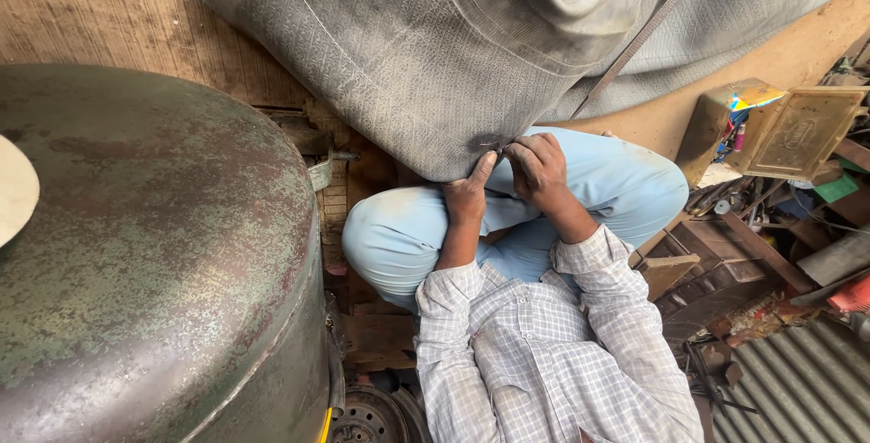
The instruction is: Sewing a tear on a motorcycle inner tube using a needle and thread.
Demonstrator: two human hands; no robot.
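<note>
Nearest the head camera: checked shirt sleeves [544, 343], then pale blue trousered knees [408, 226]. Left hand [468, 194] pressed up against lower edge of grey rubber sheet [390, 53], thumb extended, fingers curled beneath. Right hand [536, 167] just beside, fingers bunched, pinching same edge near a small dark mark. Sheet large, textured, dusty, draped over knees and wooden floor [109, 17]. Rusty green drum [154, 244] crowding left; cluttered tools and corrugated metal [797, 389] tight on right.

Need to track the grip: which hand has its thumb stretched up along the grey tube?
The left hand; its thumb points up the grey tube, while the right hand is curled.
</note>
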